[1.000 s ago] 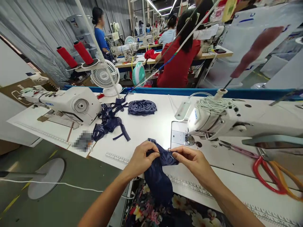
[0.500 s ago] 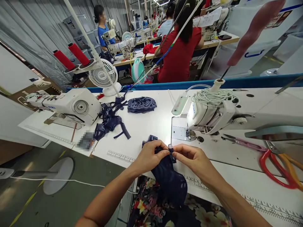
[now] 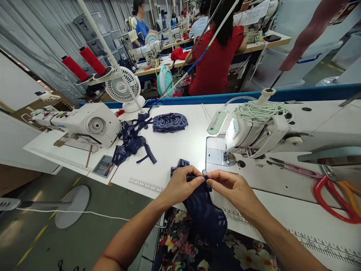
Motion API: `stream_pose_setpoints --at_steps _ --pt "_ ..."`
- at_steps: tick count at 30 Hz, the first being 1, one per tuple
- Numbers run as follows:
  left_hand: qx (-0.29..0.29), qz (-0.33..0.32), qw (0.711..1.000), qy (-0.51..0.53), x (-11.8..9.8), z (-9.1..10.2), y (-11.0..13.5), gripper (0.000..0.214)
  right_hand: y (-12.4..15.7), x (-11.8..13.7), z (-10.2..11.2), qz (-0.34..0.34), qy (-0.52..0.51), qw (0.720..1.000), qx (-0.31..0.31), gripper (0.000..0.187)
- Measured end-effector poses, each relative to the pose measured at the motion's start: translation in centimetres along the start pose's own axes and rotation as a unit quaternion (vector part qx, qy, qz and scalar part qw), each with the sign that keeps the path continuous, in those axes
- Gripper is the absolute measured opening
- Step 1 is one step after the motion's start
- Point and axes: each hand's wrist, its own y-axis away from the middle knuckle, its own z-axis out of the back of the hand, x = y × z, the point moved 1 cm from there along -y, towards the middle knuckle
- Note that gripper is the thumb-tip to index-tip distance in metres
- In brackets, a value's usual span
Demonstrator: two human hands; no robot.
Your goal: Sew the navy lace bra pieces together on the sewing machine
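Head: left grip [image 3: 181, 185] and right grip [image 3: 233, 186] pinch navy fabric [image 3: 205, 216].

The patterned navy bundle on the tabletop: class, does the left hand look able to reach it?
Probably yes: mostly bare tabletop separates the left hand and bundle, though that hand pinches navy fabric it may need to release.

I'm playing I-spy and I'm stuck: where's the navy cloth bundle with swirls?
In the head view, the swirly navy cloth bundle lies on the table just left of centre, right of the strappy navy pile and beyond the left hand.
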Motion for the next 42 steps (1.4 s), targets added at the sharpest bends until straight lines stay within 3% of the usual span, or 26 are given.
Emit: stream_pose_setpoints --at_steps 5,9,12,15,19,23,25,27,29,31,33,35,38,42 --pt "-0.011 0.011 1.000 0.017 0.5 -0.1 0.2 0.016 0.0 0.5 -0.5 0.071 0.083 0.993 -0.042 0.025" --pt "-0.030 -0.006 0.999 0.029 0.9 0.9 0.9 0.010 0.3 1.8 -1.7 0.225 0.220 0.947 -0.063 0.017" --pt "-0.066 -0.059 0.993 -0.077 1.6 2.4 2.1 0.009 0.1 2.3 -3.3 0.310 0.233 0.920 -0.048 0.013" --pt "-0.141 -0.130 0.958 -0.211 2.0 4.2 3.9 0.010 -0.6 2.1 -5.2 0.285 0.215 0.934 0.003 0.008" --pt "-0.147 -0.208 0.929 -0.269 0.3 6.7 5.9 0.016 -1.3 2.1 -7.3 0.267 0.197 0.941 0.072 0.008" --pt "-0.152 -0.210 0.905 -0.339 -3.0 7.9 4.2 0.017 -0.6 2.9 -7.0 0.233 0.160 0.956 0.085 0.028" --pt "-0.087 -0.177 0.924 -0.329 -3.3 6.9 1.2 0.015 0.0 2.7 -5.4 0.165 0.134 0.974 0.083 0.033" --pt "-0.011 -0.153 0.953 -0.262 -2.3 4.8 -2.4 0.012 0.6 1.8 -3.1 0.088 0.139 0.984 0.068 0.035" --pt "0.049 -0.113 0.978 -0.167 -0.5 2.0 -5.7 0.009 0.9 0.4 -0.2 0.047 0.182 0.982 0.024 0.033" --pt "0.069 -0.101 0.982 -0.145 1.3 -0.7 -7.9 0.007 0.8 -1.0 2.6 0.041 0.225 0.972 -0.051 0.027" --pt "0.081 -0.097 0.983 -0.137 2.3 -2.8 -8.9 0.008 0.4 -2.0 4.8 0.036 0.245 0.962 -0.112 0.030" --pt "0.088 -0.095 0.983 -0.132 2.7 -4.1 -9.2 0.009 -0.2 -2.6 5.9 0.023 0.248 0.962 -0.117 0.036" --pt "0.091 -0.090 0.983 -0.134 2.4 -4.7 -9.2 0.010 -1.2 -2.8 6.2 0.013 0.248 0.965 -0.080 0.038" --pt "0.090 -0.077 0.982 -0.149 1.9 -4.6 -9.2 0.010 -2.1 -2.6 6.0 0.000 0.266 0.960 -0.083 0.033"
